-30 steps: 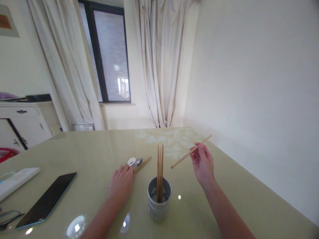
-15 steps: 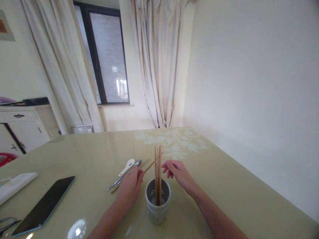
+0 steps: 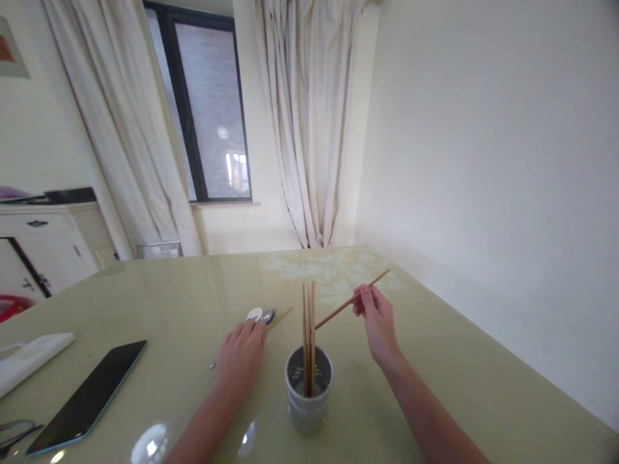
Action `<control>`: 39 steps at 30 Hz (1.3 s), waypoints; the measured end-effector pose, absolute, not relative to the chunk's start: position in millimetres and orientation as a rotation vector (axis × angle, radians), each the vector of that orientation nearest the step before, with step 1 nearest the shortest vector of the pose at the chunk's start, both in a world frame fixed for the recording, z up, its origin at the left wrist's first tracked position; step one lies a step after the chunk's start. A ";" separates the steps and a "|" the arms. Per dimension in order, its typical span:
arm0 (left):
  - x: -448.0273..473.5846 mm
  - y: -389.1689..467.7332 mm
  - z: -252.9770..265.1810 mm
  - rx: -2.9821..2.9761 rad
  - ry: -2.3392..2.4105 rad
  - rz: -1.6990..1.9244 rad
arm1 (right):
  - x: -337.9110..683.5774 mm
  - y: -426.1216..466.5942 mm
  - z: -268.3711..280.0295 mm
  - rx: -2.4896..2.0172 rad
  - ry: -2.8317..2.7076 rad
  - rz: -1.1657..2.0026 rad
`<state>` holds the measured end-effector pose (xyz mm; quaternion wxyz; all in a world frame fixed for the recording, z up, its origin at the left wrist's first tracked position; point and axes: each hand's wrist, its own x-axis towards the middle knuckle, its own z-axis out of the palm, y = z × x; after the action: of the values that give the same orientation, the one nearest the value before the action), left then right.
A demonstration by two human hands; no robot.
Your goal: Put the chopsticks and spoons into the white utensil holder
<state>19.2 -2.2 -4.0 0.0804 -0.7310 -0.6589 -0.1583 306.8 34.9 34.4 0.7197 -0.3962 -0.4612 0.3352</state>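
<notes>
My right hand [image 3: 376,316] pinches a wooden chopstick [image 3: 338,310] near its far end, right of the utensil holder. The stick slants, its lower end behind the upright sticks. A grey perforated utensil holder [image 3: 309,412] stands between my hands, with several wooden chopsticks [image 3: 313,335] upright in it. To its left, my left hand [image 3: 242,351] lies palm down over a small pile of utensils, fingers stretched out over them. From under it show a white spoon [image 3: 254,314], metal spoons [image 3: 267,316] and another chopstick [image 3: 280,318]; most of the pile is hidden.
On the left of the glossy table [image 3: 184,303] lie a dark tablet-like slab [image 3: 89,399], a white object [image 3: 36,357] and dark-handled scissors [image 3: 17,435]. A wall [image 3: 507,225] runs along the right edge; curtains [image 3: 309,129] and a window [image 3: 213,109] are behind.
The chopstick that my left hand held is now in my right hand, which has moved right and up. My left hand has shifted left onto the utensil pile, covering more of it.
</notes>
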 end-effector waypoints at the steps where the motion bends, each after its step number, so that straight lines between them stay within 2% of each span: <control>1: 16.3 -1.5 -4.3 -2.134 -1.974 -0.384 | 316.3 34.8 40.6 -0.842 -0.968 0.707; 6: 14.9 -2.8 -5.5 -2.118 -2.006 -0.173 | 327.2 22.7 56.8 -0.701 -0.954 0.781; 13: 13.2 -0.8 -9.3 -2.186 -2.065 -0.239 | 285.4 5.8 40.3 -0.821 -1.539 0.958; 16: 16.3 1.1 -10.2 -2.268 -2.082 -0.445 | 271.8 9.4 20.1 -0.939 -1.588 1.054; 22: 40.3 -7.8 -9.8 -2.648 -1.922 -1.178 | 250.0 13.6 -10.7 -1.044 -1.614 1.124; 26: 53.3 -17.7 -6.7 -2.815 -1.859 -1.343 | 241.7 13.9 -13.7 -0.979 -1.461 1.256; 31: 42.5 -11.5 -2.0 -2.695 -1.806 -1.180 | 253.1 21.3 0.5 -0.953 -1.272 1.144; 36: 4.2 1.7 1.4 -2.040 -2.019 -0.706 | 300.0 28.1 36.4 -0.822 -1.055 0.761; 39: -10.3 3.1 1.8 -1.916 -2.139 -0.486 | 322.2 24.2 53.5 -0.706 -0.881 0.749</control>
<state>-10.3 3.1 1.8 0.1142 -0.6536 -0.7295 -0.1658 322.2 24.2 53.5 0.7793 -0.3266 -0.4075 0.3464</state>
